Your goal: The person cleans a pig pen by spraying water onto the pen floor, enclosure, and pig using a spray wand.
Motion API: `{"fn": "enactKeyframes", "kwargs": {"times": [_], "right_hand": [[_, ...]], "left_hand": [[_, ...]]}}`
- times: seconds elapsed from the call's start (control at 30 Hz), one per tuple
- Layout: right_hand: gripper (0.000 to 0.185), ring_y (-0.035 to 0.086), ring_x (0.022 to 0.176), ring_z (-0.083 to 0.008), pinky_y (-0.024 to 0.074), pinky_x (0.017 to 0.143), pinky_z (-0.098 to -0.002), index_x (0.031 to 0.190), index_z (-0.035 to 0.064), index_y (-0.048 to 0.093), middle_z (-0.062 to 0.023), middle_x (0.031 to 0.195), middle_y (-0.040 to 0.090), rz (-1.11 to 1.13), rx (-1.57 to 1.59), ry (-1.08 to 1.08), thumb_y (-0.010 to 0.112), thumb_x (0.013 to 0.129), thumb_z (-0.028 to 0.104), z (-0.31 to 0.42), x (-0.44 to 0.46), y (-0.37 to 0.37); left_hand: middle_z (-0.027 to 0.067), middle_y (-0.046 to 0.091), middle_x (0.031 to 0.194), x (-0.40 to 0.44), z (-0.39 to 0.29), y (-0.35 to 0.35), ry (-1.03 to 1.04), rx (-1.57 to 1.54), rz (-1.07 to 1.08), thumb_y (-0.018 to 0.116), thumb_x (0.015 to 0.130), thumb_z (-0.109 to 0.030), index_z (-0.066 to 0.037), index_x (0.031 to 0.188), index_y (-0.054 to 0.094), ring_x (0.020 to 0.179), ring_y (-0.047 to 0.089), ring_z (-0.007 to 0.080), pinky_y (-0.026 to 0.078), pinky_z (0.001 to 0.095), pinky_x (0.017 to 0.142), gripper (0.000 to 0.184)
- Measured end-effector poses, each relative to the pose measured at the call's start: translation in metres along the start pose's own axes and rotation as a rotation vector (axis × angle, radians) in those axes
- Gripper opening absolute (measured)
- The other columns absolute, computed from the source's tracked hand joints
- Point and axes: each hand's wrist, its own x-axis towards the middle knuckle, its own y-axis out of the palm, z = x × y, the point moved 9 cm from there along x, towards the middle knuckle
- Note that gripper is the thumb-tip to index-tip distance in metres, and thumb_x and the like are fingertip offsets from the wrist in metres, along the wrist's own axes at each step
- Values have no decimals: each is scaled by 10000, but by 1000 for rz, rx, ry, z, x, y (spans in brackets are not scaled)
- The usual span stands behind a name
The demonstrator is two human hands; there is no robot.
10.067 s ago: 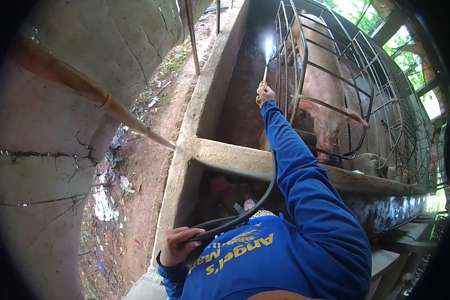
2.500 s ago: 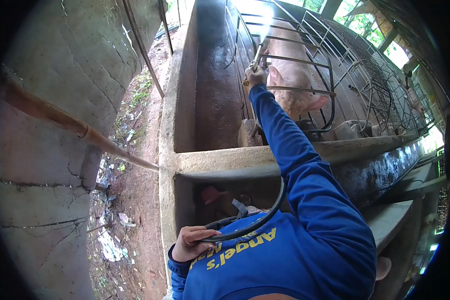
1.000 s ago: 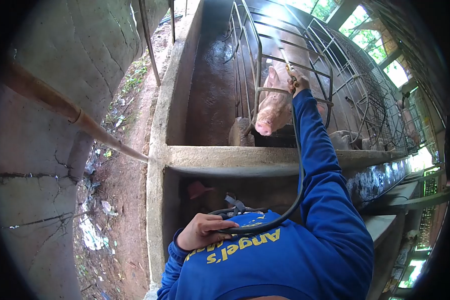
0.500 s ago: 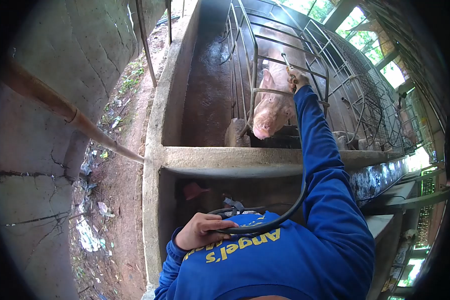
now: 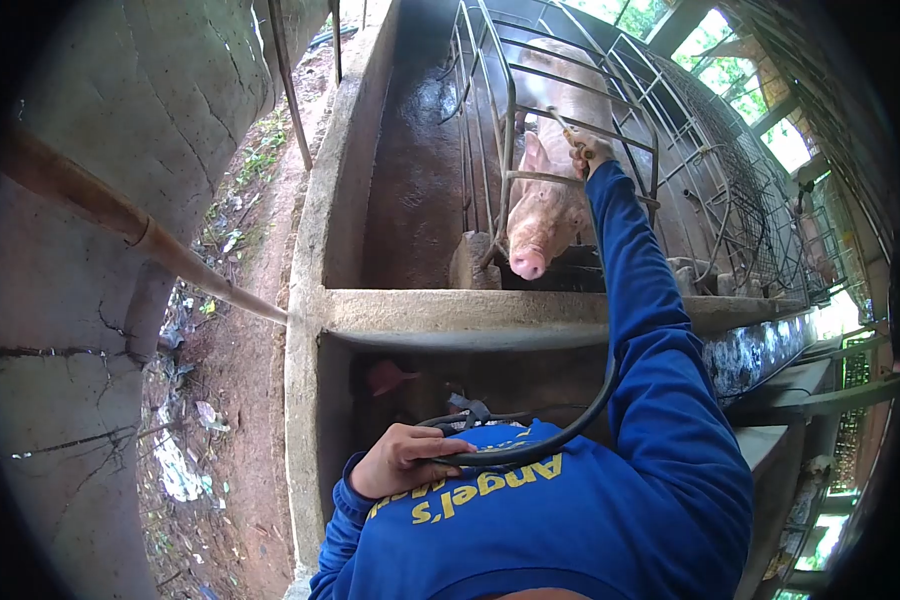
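Observation:
My right hand reaches out over the metal crate, closed around a spray gun. The gun's thin nozzle points up and left over the pig's back, and a pale mist hangs there. Inside the crate bars stands the pig, pale and pink, its snout toward me. Close to my chest, my left hand is wrapped round a black hose. From there the hose curves up alongside my right arm, which partly hides it.
A metal crate surrounds the pig. Before it runs a low concrete wall, meeting a longer wall on the left. A bamboo pole slants in from the left. The pen floor looks wet. A reddish object lies below the wall.
The pig has raised its head slightly, so its snout faces me more. My right hand has shifted a little left, and the nozzle tilts further left. My left hand stays put.

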Motion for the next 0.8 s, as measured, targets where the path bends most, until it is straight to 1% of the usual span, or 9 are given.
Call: {"fn": "enactKeyframes", "kwargs": {"times": [0.07, 0.2, 0.3, 0.4, 0.47, 0.6, 0.63, 0.73, 0.8], "right_hand": [[109, 364, 368, -58, 262, 343, -222, 781, 171, 508, 49, 490, 417, 26, 64, 17, 524, 800, 277, 6, -3, 1], [89, 355, 359, -52, 262, 343, -213, 800, 174, 523, 48, 513, 440, -21, -19, 21, 531, 795, 262, 11, -4, 5], [96, 359, 360, -55, 256, 341, -218, 753, 180, 512, 53, 498, 431, -6, 6, 13, 536, 793, 264, 21, -15, 10], [144, 361, 350, -56, 307, 344, -238, 854, 160, 512, 65, 519, 438, 15, -89, 44, 530, 785, 285, 15, -2, 5], [136, 357, 348, -54, 307, 345, -236, 851, 159, 522, 66, 518, 435, 35, -58, 12, 534, 785, 277, 19, -1, 2], [119, 357, 348, -55, 306, 341, -237, 836, 153, 535, 67, 513, 430, 27, -33, 6, 531, 791, 263, 27, -5, -3], [133, 361, 347, -61, 306, 336, -240, 840, 141, 535, 56, 509, 433, 12, 5, 4, 531, 790, 264, 31, -8, -5], [149, 362, 345, -70, 305, 330, -244, 838, 127, 539, 34, 503, 434, -143, -91, -141, 531, 790, 268, 40, -14, -8], [161, 362, 340, -78, 301, 321, -249, 798, 116, 529, 12, 500, 441, -112, -75, -98, 531, 788, 276, 41, -20, -6]], "left_hand": [[78, 506, 609, -1, 0, 1, -12, 14, 19, 690, 699, -79, -48, 1026, 612, 484, 480, 184, 375, 280, 453, 338], [86, 519, 627, 1, -4, -3, -4, -9, -5, 689, 697, -77, -35, 1015, 613, 496, 492, 184, 381, 278, 465, 329], [102, 535, 650, -1, 0, 0, -33, 1, 21, 687, 694, -75, -11, 995, 614, 526, 521, 193, 396, 277, 493, 317], [94, 529, 640, -1, -3, -3, -14, -17, 4, 688, 694, -76, -24, 1004, 614, 515, 511, 189, 391, 278, 483, 324], [81, 517, 620, -1, -2, 1, 0, -21, 4, 689, 696, -79, -45, 1022, 613, 496, 493, 187, 384, 281, 465, 336], [79, 513, 617, -1, -3, -1, 9, -9, -3, 689, 698, -85, -48, 1021, 615, 493, 489, 186, 383, 277, 465, 333], [80, 513, 617, 0, -4, 0, 8, -2, 5, 688, 698, -86, -48, 1020, 615, 493, 490, 188, 383, 278, 465, 332], [80, 513, 620, 1, -5, 1, 29, -24, -18, 686, 702, -90, -48, 1021, 615, 492, 492, 191, 387, 278, 467, 329], [83, 515, 623, 1, -5, 0, 32, -18, -7, 684, 704, -91, -47, 1022, 614, 495, 495, 192, 394, 276, 470, 329]]}}
